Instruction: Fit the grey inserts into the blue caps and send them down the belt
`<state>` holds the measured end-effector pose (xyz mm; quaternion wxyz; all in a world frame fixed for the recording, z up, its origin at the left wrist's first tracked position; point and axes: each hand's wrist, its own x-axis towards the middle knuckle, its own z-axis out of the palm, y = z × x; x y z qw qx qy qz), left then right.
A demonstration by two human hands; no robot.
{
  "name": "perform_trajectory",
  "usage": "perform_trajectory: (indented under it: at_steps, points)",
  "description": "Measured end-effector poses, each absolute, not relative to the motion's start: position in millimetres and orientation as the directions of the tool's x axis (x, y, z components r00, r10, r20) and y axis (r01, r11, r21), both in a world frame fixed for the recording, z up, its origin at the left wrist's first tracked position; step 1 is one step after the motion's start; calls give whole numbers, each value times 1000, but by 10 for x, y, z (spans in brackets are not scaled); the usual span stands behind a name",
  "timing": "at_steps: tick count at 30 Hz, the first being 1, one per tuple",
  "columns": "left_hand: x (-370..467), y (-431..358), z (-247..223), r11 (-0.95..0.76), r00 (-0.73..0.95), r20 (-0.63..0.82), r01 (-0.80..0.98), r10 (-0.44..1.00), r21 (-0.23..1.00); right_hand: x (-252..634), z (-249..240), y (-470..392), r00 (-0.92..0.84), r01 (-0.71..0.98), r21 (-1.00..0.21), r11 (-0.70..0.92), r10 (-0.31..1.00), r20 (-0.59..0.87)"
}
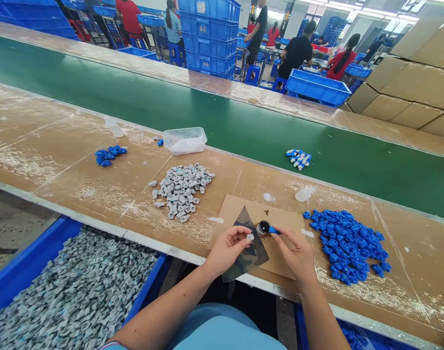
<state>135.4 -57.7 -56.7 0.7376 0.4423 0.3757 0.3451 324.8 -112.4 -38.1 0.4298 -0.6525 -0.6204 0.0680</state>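
Observation:
Between the fingertips of my left hand (pixel 227 248) is a small grey-white piece (pixel 250 236), held above a dark patterned triangular sheet (pixel 244 262). My right hand (pixel 297 250) pinches a small blue piece (pixel 273 230) beside the rim of a small round jar (pixel 264 227) with dark contents. Jar and sheet rest on a flat cardboard piece (pixel 291 218). Left of the hands lies a pile of grey pieces (pixel 185 188); to the right is a larger pile of blue pieces (pixel 348 245).
A green conveyor belt (pixel 222 121) runs behind the table, carrying a blue-and-white cluster (pixel 298 159). A clear plastic tub (pixel 184 142) stands near its edge. At lower left, a blue crate (pixel 28 253) holds grey pieces. Several people work beyond, near stacked blue crates (pixel 209 36).

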Motion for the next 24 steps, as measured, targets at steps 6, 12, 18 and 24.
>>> perform_trajectory:
  at_steps: [6,12,18,24]
  points:
    - [1384,-591,-560,244,463,-146,-159,874,957,3193,-364,-1217,278,670,-738,76,896,345]
    - [1425,-626,-579,338,527,-177,-226,831,914,3001,-293,-1259,141,595,-773,219,919,369]
    - [1351,-594,-494,244,605,-118,-129,787,961,3010,-277,-1238,50,581,-762,285,922,384]
    - [1346,-558,-411,202,651,-109,-69,751,977,3055,-292,-1251,15,542,-769,339,911,412]
